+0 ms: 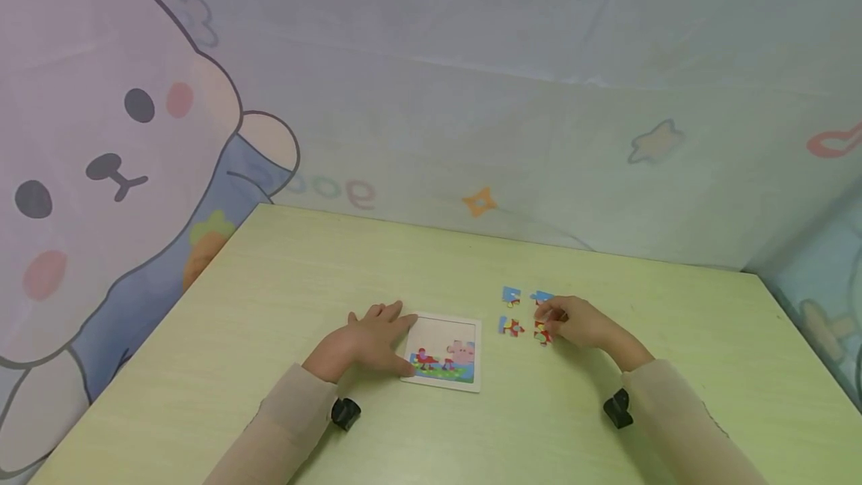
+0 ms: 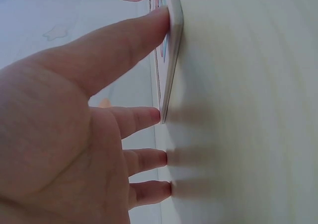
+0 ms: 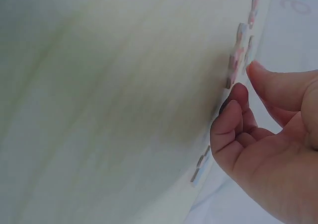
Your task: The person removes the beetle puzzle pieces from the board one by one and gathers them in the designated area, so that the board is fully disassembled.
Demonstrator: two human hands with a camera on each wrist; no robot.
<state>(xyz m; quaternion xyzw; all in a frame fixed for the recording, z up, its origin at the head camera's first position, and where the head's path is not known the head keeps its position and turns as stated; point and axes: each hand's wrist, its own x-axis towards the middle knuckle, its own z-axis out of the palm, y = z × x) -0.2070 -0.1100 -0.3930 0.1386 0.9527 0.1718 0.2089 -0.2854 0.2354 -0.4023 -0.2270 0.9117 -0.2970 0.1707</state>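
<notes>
My left hand [image 1: 378, 337] lies spread at the left side of a square puzzle tray [image 1: 479, 358]. In the left wrist view, its thumb [image 2: 144, 33] and a fingertip touch the tray's edge, while other fingertips are down on the table. Picture pieces fill the tray's lower part, with a pink character piece [image 1: 462, 352] at the right; bare board [image 1: 431, 330] shows above. My right hand [image 1: 575, 322] hovers over loose jigsaw pieces, fingers bent, thumb apart from them. Right at its fingertips lies a red and yellow jigsaw piece [image 1: 542, 336].
Other loose pieces lie right of the tray: a blue-topped piece [image 1: 511, 295], a blue one [image 1: 542, 296] partly behind the right hand, and a red and blue one [image 1: 511, 326]. They lie on a pale yellow-green table [image 1: 323, 260]. A printed cloth [image 1: 431, 96] hangs behind.
</notes>
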